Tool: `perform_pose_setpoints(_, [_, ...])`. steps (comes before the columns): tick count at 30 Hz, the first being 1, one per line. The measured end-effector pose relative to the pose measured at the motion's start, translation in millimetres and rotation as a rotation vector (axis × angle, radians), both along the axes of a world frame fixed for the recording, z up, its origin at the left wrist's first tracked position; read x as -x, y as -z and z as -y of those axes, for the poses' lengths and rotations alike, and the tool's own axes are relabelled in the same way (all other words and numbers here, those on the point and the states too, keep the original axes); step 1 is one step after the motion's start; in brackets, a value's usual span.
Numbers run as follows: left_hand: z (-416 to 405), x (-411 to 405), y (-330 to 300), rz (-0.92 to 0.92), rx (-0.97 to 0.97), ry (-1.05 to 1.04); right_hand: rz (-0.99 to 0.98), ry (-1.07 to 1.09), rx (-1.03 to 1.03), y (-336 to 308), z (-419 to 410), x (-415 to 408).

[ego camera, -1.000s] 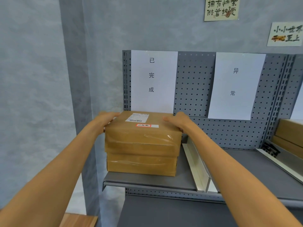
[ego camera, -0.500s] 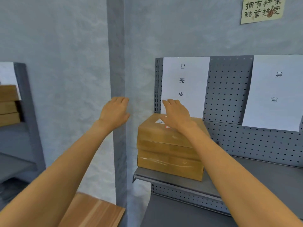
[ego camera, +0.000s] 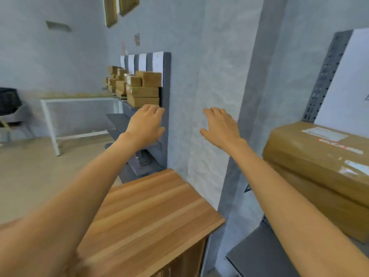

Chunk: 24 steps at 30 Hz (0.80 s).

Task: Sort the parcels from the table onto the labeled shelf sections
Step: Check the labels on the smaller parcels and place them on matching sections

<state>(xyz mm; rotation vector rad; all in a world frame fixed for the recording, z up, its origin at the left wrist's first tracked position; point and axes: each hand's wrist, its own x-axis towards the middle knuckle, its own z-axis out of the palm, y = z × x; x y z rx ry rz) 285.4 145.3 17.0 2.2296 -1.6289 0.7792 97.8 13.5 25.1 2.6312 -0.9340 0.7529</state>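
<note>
Bare forearms reach out level, palms down. The left hand (ego camera: 146, 124) and right hand (ego camera: 221, 125) both hang in the air with fingers loosely spread, holding nothing. Half a second ago the right hand rested on the top parcel (ego camera: 319, 154); now it has come away and the view has swung left, so the two stacked parcels sit on the labeled shelf (ego camera: 259, 256) at the right edge, partly cut off. A wooden table (ego camera: 151, 214) lies below the arms. Farther off, another shelf's boxes (ego camera: 139, 88) are blurred, their labels unreadable.
</note>
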Motion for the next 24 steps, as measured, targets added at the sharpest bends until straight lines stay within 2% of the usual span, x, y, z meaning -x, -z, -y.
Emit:
perform_pose_setpoints(12, [-216.9, -53.2, 108.4, -0.215, -0.112, -0.535, -0.154, -0.467, -0.155, 114.4, -129.4, -130.7])
perform_pose_setpoints(19, [-300.9, -65.6, 165.6, -0.322, -0.152, -0.689, -0.264, -0.586, -0.224, 174.5, -199.8, -172.2])
perform_pose_setpoints(24, [-338.2, -79.7, 205.3, -0.421, -0.174, -0.757, -0.343, -0.585, -0.313, 214.2, -232.5, -196.4])
